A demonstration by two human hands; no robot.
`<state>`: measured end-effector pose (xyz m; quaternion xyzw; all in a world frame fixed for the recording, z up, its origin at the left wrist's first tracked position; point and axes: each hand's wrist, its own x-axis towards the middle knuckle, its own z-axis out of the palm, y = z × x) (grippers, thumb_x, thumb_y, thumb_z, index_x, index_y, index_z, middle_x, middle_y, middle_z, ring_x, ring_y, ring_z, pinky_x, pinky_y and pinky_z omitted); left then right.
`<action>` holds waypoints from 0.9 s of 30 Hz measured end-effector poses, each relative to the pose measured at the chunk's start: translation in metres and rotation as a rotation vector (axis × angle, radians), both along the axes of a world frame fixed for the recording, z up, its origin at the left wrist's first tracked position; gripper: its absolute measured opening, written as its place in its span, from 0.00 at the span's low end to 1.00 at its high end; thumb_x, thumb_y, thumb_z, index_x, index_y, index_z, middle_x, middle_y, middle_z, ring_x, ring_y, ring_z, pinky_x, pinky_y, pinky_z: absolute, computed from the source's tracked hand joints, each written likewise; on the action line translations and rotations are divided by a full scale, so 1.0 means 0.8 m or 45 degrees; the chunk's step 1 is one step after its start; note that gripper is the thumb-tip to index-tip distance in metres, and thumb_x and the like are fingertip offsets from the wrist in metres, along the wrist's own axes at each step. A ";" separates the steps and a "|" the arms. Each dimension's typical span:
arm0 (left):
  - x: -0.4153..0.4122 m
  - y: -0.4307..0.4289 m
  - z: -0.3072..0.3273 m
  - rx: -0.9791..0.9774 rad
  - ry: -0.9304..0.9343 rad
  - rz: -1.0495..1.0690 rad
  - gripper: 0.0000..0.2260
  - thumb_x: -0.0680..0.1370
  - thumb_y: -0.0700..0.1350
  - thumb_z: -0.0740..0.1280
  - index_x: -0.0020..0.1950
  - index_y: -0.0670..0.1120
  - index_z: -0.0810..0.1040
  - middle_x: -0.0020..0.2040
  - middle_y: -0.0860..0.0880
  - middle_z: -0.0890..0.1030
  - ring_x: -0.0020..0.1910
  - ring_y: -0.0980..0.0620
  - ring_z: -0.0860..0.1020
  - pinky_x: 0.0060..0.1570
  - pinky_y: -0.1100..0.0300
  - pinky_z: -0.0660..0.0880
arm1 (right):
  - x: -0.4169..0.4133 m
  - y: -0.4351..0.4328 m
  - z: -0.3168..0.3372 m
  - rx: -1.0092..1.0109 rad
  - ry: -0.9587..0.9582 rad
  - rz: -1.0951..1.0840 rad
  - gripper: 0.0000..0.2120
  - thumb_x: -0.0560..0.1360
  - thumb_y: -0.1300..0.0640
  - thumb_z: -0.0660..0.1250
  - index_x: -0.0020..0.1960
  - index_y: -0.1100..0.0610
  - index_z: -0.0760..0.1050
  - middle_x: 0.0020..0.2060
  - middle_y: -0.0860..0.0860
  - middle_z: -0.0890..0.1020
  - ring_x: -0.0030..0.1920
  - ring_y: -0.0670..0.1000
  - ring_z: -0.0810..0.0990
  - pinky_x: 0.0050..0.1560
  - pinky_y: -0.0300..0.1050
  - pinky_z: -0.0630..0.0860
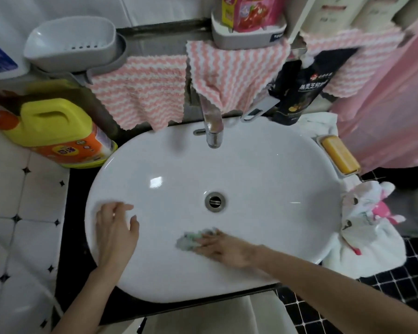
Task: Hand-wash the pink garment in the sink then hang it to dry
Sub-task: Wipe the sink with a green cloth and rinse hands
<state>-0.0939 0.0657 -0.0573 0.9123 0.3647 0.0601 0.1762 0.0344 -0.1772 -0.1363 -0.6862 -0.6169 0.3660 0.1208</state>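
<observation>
A green scrubber (190,239) is pressed into the sink (263,165) under the flat-fingered right hand (223,249); the left hand (115,231) is rested open and empty on the sink's side.

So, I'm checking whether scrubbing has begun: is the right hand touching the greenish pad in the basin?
Touching. The head view, though blurred, shows the right hand with its fingers laid over the greenish pad, pressing it on the sink wall.

Left hand (116,227) splayed, right hand (219,248) flat, blurred
</observation>
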 end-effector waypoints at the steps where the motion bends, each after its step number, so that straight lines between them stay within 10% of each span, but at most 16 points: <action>1: 0.005 -0.004 0.001 -0.042 -0.026 -0.006 0.11 0.71 0.34 0.70 0.54 0.38 0.79 0.55 0.40 0.73 0.57 0.39 0.71 0.53 0.42 0.74 | 0.029 -0.016 -0.005 -0.150 -0.144 -0.066 0.23 0.83 0.47 0.46 0.77 0.50 0.56 0.77 0.47 0.47 0.77 0.50 0.46 0.75 0.53 0.41; 5: 0.019 -0.020 0.007 -0.092 -0.069 0.001 0.10 0.73 0.34 0.68 0.54 0.41 0.79 0.57 0.42 0.73 0.60 0.42 0.71 0.56 0.46 0.72 | 0.043 -0.035 0.004 -0.323 -0.350 -0.337 0.34 0.79 0.36 0.34 0.78 0.53 0.54 0.78 0.54 0.52 0.77 0.58 0.51 0.73 0.58 0.47; 12: 0.036 -0.039 0.009 -0.138 -0.078 -0.057 0.09 0.73 0.33 0.68 0.52 0.40 0.79 0.56 0.42 0.73 0.60 0.42 0.70 0.58 0.47 0.71 | 0.011 -0.066 0.072 -0.395 0.480 -0.187 0.19 0.83 0.50 0.51 0.74 0.47 0.64 0.76 0.46 0.58 0.76 0.41 0.48 0.74 0.45 0.34; 16: 0.047 -0.043 0.013 -0.147 -0.082 -0.099 0.09 0.72 0.32 0.68 0.50 0.40 0.79 0.56 0.42 0.74 0.58 0.42 0.71 0.54 0.47 0.72 | 0.082 -0.139 0.062 -0.482 -0.181 -0.184 0.20 0.83 0.50 0.48 0.75 0.47 0.60 0.76 0.48 0.56 0.77 0.48 0.51 0.73 0.49 0.36; 19: 0.049 -0.045 0.015 -0.159 -0.088 -0.106 0.09 0.72 0.32 0.68 0.50 0.41 0.79 0.55 0.43 0.74 0.58 0.42 0.70 0.50 0.48 0.73 | 0.122 -0.167 0.044 -0.575 -0.650 -0.330 0.26 0.74 0.44 0.51 0.61 0.51 0.79 0.62 0.53 0.79 0.62 0.57 0.78 0.69 0.56 0.52; 21: 0.049 -0.045 0.015 -0.159 -0.095 -0.101 0.09 0.73 0.32 0.68 0.50 0.41 0.79 0.55 0.44 0.74 0.58 0.44 0.70 0.48 0.51 0.71 | 0.144 -0.167 0.015 -0.572 -0.784 -0.457 0.33 0.70 0.39 0.49 0.60 0.57 0.80 0.61 0.57 0.79 0.62 0.61 0.76 0.70 0.57 0.48; 27: 0.038 -0.043 0.014 -0.132 -0.067 -0.117 0.09 0.72 0.32 0.68 0.50 0.41 0.79 0.55 0.44 0.75 0.58 0.44 0.70 0.49 0.51 0.72 | 0.114 -0.076 -0.001 -0.472 -0.504 -0.834 0.51 0.59 0.23 0.20 0.75 0.50 0.31 0.74 0.52 0.33 0.75 0.57 0.36 0.72 0.55 0.33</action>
